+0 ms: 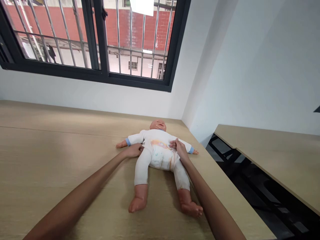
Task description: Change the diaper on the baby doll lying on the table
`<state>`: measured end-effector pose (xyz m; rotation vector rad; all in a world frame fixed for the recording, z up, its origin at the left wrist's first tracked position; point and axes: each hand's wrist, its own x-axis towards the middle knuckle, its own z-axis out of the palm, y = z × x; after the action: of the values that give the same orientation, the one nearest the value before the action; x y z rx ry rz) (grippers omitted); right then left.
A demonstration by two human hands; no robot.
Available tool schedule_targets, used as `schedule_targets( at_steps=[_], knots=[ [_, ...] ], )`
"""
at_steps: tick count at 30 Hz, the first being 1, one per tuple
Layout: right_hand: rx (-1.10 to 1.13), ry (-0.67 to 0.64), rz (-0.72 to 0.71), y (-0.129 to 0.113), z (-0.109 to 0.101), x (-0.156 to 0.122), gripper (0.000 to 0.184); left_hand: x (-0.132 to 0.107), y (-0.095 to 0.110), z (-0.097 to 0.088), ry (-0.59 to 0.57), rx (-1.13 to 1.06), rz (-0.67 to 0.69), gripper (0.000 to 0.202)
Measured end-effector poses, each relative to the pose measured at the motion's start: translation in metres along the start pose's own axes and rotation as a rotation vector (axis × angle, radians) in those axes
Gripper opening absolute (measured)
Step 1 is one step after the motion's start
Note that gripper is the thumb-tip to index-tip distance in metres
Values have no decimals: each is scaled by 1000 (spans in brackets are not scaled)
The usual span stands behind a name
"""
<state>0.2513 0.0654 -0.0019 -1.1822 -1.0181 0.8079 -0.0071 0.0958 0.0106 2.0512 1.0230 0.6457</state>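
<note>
A baby doll (157,146) in a white suit with blue cuffs lies on its back on the wooden table (50,150), head toward the wall, bare feet toward me. A printed diaper (160,159) covers its waist. My left hand (133,150) rests at the doll's side by the waist, fingers curled against the diaper edge. My right hand (178,147) is on the other side of the waist, fingers pinched on the diaper's edge. What lies under the fingers is hidden.
The table runs along a white wall under a barred, black-framed window (100,40). Its right edge (225,180) drops into a gap with dark frames below. A second wooden table (275,153) stands to the right.
</note>
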Motion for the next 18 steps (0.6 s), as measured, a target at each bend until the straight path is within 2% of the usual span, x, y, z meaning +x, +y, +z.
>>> schedule_targets(
  at_steps=[2,10,18],
  knots=[
    [6,-7,-7,1,0,1,55,2,0,-6,-65,41,5,14],
    [17,9,14,1,2,2,53,2,3,-35,-133,54,14,14],
    [-1,18,14,-3,3,-1,53,0,4,-35,-159,4,7,14]
  ],
)
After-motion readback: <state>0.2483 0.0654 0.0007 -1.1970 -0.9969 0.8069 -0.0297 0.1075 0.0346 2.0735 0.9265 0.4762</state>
